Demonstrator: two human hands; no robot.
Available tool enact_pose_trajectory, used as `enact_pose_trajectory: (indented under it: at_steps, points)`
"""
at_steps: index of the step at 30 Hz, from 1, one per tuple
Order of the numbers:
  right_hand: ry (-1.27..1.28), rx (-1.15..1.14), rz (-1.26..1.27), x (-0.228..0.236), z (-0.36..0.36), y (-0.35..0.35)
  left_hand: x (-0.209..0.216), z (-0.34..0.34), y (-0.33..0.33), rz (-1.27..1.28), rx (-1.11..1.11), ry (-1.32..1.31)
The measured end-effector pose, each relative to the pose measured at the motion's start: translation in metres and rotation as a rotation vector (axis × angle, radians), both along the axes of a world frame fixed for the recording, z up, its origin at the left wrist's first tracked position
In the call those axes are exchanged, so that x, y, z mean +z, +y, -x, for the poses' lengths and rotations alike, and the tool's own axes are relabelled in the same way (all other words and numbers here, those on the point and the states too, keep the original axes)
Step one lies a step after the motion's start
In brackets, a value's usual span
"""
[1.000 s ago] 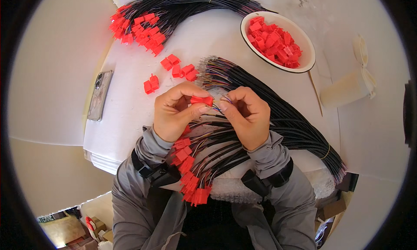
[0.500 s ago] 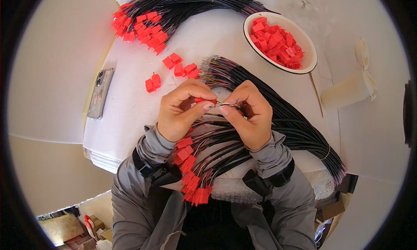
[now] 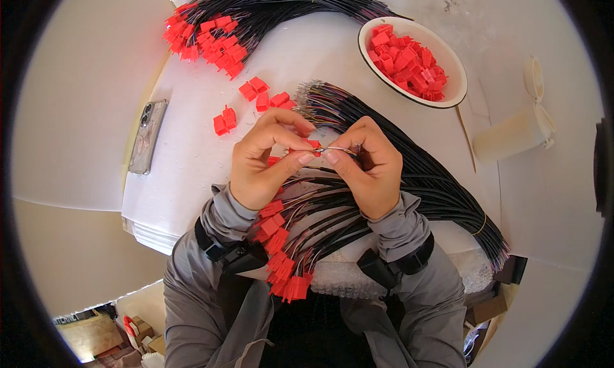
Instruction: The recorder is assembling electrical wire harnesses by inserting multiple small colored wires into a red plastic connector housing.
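Raised since half a second ago, one finger of the left hand (image 3: 256,166) stands clear of the red connector (image 3: 314,143) at the frame's centre. Left thumb and forefinger pinch that connector, partly covering it; right beside it, the right hand (image 3: 374,166) pinches thin wires (image 3: 340,149). Whether their tips are inside is too small to tell.
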State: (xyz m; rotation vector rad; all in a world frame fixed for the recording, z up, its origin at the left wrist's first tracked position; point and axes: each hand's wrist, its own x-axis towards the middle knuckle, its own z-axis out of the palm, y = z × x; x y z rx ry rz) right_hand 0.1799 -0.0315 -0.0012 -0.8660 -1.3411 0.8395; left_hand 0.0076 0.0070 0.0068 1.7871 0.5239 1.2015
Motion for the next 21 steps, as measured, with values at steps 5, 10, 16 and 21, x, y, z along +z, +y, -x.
enact_pose_trajectory:
  at_steps: [5, 10, 16, 21]
  points:
    - [0.049, -0.013, 0.037, 0.0004, 0.0017, -0.0009, -0.0037, -0.0025, -0.0020, 0.148, -0.039, -0.062]
    - [0.199, -0.035, 0.140, 0.0047, 0.0044, -0.0044, -0.0003, -0.0058, -0.0047, 0.234, 0.000, -0.125]
    - [0.124, -0.053, 0.103, 0.0017, 0.0035, -0.0034, -0.0005, -0.0049, -0.0062, 0.282, 0.007, -0.156]
    - [0.005, -0.085, -0.016, -0.0010, 0.0021, 0.0010, -0.0010, -0.0044, -0.0067, 0.289, 0.036, -0.149]
